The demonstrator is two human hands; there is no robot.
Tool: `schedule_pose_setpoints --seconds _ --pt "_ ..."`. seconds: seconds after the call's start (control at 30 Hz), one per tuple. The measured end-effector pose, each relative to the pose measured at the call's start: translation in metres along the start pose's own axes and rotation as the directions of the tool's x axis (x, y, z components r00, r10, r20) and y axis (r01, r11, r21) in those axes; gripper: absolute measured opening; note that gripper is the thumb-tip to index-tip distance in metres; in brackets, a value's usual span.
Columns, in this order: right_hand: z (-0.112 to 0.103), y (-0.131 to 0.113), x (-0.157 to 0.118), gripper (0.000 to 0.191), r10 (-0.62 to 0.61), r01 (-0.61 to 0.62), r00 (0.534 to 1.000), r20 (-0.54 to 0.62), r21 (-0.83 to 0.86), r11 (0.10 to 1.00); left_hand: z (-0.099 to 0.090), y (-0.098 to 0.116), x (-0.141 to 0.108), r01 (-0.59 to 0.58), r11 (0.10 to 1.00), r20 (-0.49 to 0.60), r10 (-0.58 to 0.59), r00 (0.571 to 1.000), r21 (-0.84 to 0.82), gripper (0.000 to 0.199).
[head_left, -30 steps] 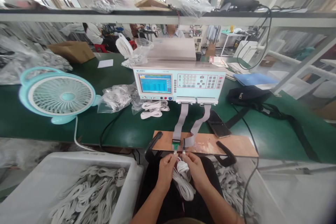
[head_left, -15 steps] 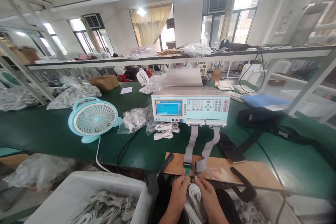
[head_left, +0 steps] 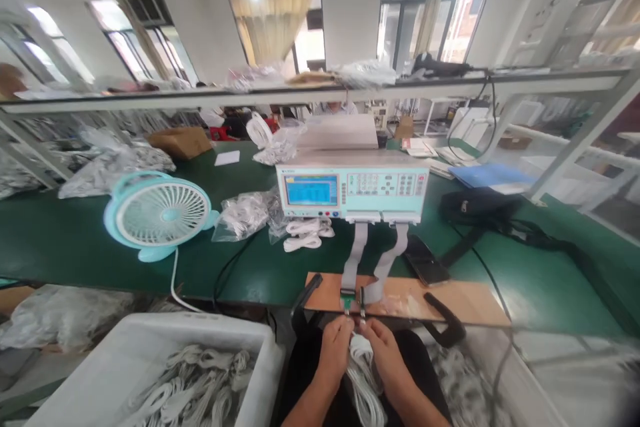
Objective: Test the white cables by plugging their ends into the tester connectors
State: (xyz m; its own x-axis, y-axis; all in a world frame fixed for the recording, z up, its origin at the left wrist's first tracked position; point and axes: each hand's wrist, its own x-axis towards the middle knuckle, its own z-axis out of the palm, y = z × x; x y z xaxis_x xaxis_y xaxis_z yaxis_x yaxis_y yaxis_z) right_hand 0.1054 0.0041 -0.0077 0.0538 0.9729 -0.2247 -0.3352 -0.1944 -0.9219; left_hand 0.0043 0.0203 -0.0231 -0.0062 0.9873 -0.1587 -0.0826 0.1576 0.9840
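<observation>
A coiled bundle of white cable [head_left: 364, 383] hangs between my two hands, above my lap. My left hand [head_left: 334, 345] is closed in a pinch on one plug end of it, right at a small green circuit board [head_left: 347, 302]. With thumb and fingers together, my right hand [head_left: 381, 347] grips the other plug end at a second small connector board [head_left: 363, 301]. Whether the plugs are fully seated cannot be made out. Grey ribbon cables [head_left: 354, 259] run from both boards up to a tester [head_left: 353, 188] with a lit blue screen.
A white bin [head_left: 250, 325] of coiled cables stands at left. The boards lie by a wooden plank [head_left: 465, 301] at the green table's front edge. A phone [head_left: 427, 260], a black bag [head_left: 475, 207], a pale-blue fan [head_left: 163, 213] and bagged cables [head_left: 245, 215] lie around the tester.
The camera view has tilted down and shifted, so the table and tester appear higher and further left. Both hands keep their pinch on the cable's ends at the boards.
</observation>
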Motion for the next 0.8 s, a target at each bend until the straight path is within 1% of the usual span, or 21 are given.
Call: schedule_pose_setpoints --seconds 0.07,0.13,0.17,0.2,0.23,0.27,0.3,0.33,0.37,0.4,0.43,0.47,0.5,0.53,0.57,0.6,0.67,0.73,0.77,0.8 --pt "-0.014 -0.009 -0.009 0.032 -0.004 0.005 1.0 0.013 -0.104 0.995 0.001 0.002 -0.011 0.054 0.999 0.045 -0.053 0.998 -0.003 0.033" --pt "-0.044 -0.017 -0.017 0.032 -0.033 0.027 0.999 -0.018 -0.273 0.962 -0.001 0.002 -0.021 0.161 0.987 0.09 -0.159 0.983 -0.014 0.034" --pt "-0.065 -0.02 -0.021 0.031 -0.064 0.042 0.997 -0.041 -0.402 0.915 -0.003 0.001 -0.024 0.224 0.974 0.108 -0.219 0.97 -0.039 0.035" --pt "-0.088 -0.023 -0.026 0.031 -0.104 0.051 0.992 -0.065 -0.554 0.831 -0.006 0.0 -0.027 0.283 0.955 0.123 -0.272 0.954 -0.083 0.036" --pt "-0.11 -0.025 -0.032 0.029 -0.144 0.049 0.987 -0.076 -0.708 0.705 -0.008 -0.001 -0.029 0.338 0.931 0.137 -0.319 0.938 -0.142 0.035" --pt "-0.13 -0.026 -0.039 0.024 -0.2 0.027 0.975 -0.102 -0.832 0.554 -0.01 -0.003 -0.03 0.386 0.898 0.153 -0.36 0.92 -0.209 0.035" --pt "-0.144 -0.027 -0.046 0.018 -0.26 0.004 0.959 -0.116 -0.908 0.42 -0.012 -0.005 -0.031 0.433 0.859 0.175 -0.399 0.9 -0.272 0.035" --pt "-0.153 -0.027 -0.053 0.014 -0.31 0.008 0.946 -0.096 -0.948 0.317 -0.012 -0.007 -0.031 0.482 0.813 0.206 -0.437 0.876 -0.325 0.034" --pt "-0.154 -0.027 -0.061 0.017 -0.333 0.045 0.942 -0.046 -0.965 0.258 -0.011 -0.009 -0.031 0.533 0.764 0.241 -0.476 0.846 -0.364 0.033" --pt "-0.148 -0.027 -0.067 0.022 -0.321 0.123 0.946 0.039 -0.962 0.245 -0.009 -0.012 -0.03 0.583 0.715 0.278 -0.513 0.812 -0.386 0.032" --pt "-0.136 -0.027 -0.073 0.025 -0.281 0.235 0.947 0.157 -0.934 0.271 -0.006 -0.015 -0.028 0.629 0.668 0.314 -0.545 0.778 -0.399 0.031" --pt "-0.12 -0.026 -0.078 0.025 -0.229 0.352 0.93 0.288 -0.875 0.331 -0.002 -0.019 -0.027 0.668 0.623 0.35 -0.569 0.744 -0.407 0.03" --pt "-0.103 -0.026 -0.081 0.027 -0.187 0.451 0.893 0.41 -0.8 0.396 0.001 -0.022 -0.026 0.696 0.584 0.379 -0.584 0.717 -0.417 0.029" --pt "-0.085 -0.026 -0.083 0.027 -0.207 0.525 0.849 0.486 -0.733 0.433 0.005 -0.024 -0.025 0.714 0.55 0.403 -0.591 0.699 -0.433 0.028" --pt "-0.07 -0.025 -0.083 0.026 -0.237 0.576 0.813 0.532 -0.678 0.457 0.008 -0.026 -0.025 0.723 0.522 0.42 -0.59 0.689 -0.452 0.027" --pt "-0.058 -0.024 -0.082 0.026 -0.277 0.616 0.784 0.556 -0.638 0.462 0.011 -0.027 -0.026 0.727 0.498 0.431 -0.589 0.684 -0.473 0.027" --pt "-0.044 -0.021 -0.077 0.025 -0.35 0.665 0.746 0.567 -0.602 0.443 0.015 -0.025 -0.028 0.719 0.465 0.422 -0.593 0.686 -0.516 0.027" --pt "-0.04 -0.018 -0.072 0.026 -0.405 0.689 0.725 0.557 -0.585 0.428 0.017 -0.018 -0.032 0.682 0.464 0.384 -0.584 0.715 -0.565 0.027" --pt "-0.04 -0.017 -0.069 0.027 -0.428 0.691 0.722 0.543 -0.574 0.439 0.018 -0.014 -0.034 0.656 0.475 0.349 -0.583 0.734 -0.587 0.026" --pt "-0.04 -0.017 -0.066 0.027 -0.444 0.684 0.729 0.521 -0.559 0.468 0.018 -0.009 -0.036 0.627 0.487 0.306 -0.585 0.751 -0.608 0.024"
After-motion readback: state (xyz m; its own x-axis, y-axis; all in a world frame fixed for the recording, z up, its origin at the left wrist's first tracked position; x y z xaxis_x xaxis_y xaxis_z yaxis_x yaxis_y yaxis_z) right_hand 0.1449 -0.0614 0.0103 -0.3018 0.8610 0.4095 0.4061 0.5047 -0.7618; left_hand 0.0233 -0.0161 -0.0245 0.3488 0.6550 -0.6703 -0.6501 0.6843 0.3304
